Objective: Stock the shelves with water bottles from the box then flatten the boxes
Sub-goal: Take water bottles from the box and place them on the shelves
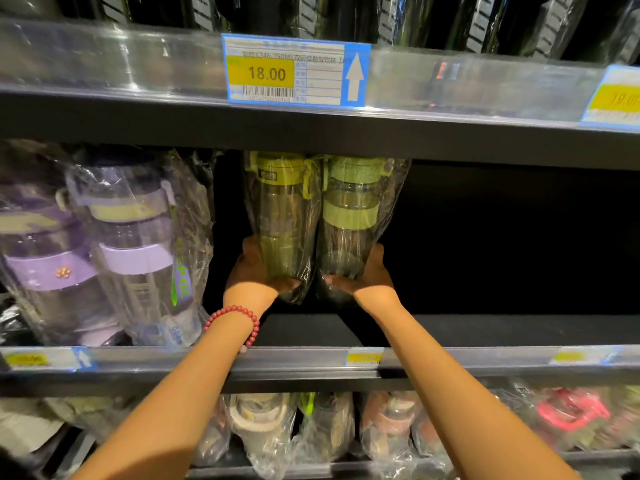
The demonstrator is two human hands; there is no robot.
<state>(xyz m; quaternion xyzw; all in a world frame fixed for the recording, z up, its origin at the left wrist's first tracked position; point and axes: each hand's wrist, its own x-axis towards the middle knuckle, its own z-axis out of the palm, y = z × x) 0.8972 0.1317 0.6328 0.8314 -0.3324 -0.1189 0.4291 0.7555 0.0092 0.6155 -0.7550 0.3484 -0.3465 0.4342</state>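
Observation:
Two green-lidded water bottles in clear plastic bags stand side by side deep inside the middle shelf (pixel 311 329). My left hand (pixel 254 268), with a red bead bracelet on its wrist, grips the lower part of the left green bottle (pixel 280 216). The base of the right green bottle (pixel 353 216) sits in the curled fingers of my right hand (pixel 363 271). Both bottles are upright and touch each other. The box is out of view.
Purple-banded bottles in plastic bags (pixel 131 244) fill the middle shelf's left part, close to my left hand. To the right of the green bottles the shelf is dark. An 18.00 price label (pixel 294 71) hangs on the upper shelf edge. More bagged bottles (pixel 311 427) line the shelf below.

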